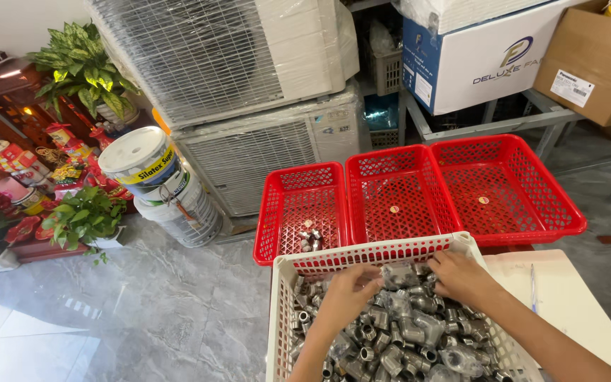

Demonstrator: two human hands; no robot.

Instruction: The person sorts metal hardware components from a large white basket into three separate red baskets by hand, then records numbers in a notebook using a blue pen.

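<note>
Both hands, left (348,291) and right (461,277), seemingly grasp bagged fittings (399,277) near the white basket's far rim (376,252).

Three baskets (394,194) are standing side by side behind the near basket (369,253) of metal fittings (404,332), while a few fittings (309,237) are lying in the leftmost one's near edge.

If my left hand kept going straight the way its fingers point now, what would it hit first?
Probably the bagged fitting lying just ahead of the left hand on the heap of metal fittings; beyond it stands the white basket's far wall. Depth is unclear.
</note>
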